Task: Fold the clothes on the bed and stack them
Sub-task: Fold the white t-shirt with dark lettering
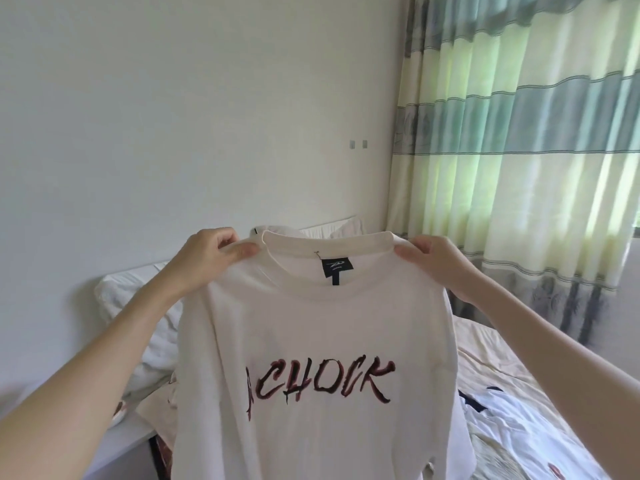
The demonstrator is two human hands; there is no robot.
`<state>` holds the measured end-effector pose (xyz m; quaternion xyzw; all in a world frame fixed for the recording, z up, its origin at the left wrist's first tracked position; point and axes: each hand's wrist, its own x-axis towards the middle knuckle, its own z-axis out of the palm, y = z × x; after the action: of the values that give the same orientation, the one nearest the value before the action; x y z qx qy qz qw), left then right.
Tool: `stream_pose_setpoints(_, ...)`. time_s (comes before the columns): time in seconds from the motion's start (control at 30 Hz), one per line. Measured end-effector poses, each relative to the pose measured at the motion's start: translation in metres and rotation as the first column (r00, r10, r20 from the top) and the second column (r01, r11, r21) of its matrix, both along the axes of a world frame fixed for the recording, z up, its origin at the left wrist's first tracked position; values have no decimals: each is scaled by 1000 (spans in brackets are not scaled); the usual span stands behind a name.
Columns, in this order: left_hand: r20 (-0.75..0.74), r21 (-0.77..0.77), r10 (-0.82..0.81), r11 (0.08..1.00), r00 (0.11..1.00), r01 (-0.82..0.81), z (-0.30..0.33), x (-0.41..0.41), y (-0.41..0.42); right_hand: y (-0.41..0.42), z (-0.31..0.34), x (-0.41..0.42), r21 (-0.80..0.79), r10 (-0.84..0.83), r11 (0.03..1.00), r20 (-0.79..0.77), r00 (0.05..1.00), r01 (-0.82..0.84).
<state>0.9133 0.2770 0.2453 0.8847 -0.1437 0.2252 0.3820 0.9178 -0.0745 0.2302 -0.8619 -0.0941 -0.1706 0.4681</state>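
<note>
Between your hands hangs the white T-shirt (pixel 311 341), lifted above the bed (pixel 512 368), so you're at the shake-out before folding. Next, I'd judge, lay it flat below your hands. Your left hand (pixel 214 258) and right hand (pixel 440 265) each pinch a shoulder seam beside the collar, fingers curled.

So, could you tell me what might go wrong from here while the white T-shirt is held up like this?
The left hand and right hand pinch the white T-shirt only at the shoulders, so one grip could slip and the shirt would drop crooked. It also hides the bed below, where another white garment lies loose; laying the shirt down blind might land it on that garment and crease both.
</note>
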Motion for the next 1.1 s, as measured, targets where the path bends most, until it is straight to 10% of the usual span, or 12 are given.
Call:
stream_pose_setpoints(0.3, 99, 71, 164, 983, 982, -171, -18, 3, -6, 1, -2, -1, -17, -53, 998, 88, 995, 55)
stream_pose_setpoints(0.47, 235, -140, 316, 947, 919, -290, -3, 3, -13, -2, 13, -11, -243, -143, 942, 329, 934, 230)
stream_pose_setpoints(0.67, 196, 18, 159, 986, 968, -166, -7, -11, -17, -32, -1, -21, -342, -109, 919, 256, 961, 196)
stream_pose_setpoints(0.87, 127, 42, 164, 984, 978, -170, -44, -29, -20, -44, -37, -30, -54, -125, 991, 14, 992, 126)
stream_pose_setpoints(1.1, 78, -130, 296, 950, 952, -285, -111, -71, -28, -42, -90, -62, -11, -237, 971, 105, 966, 239)
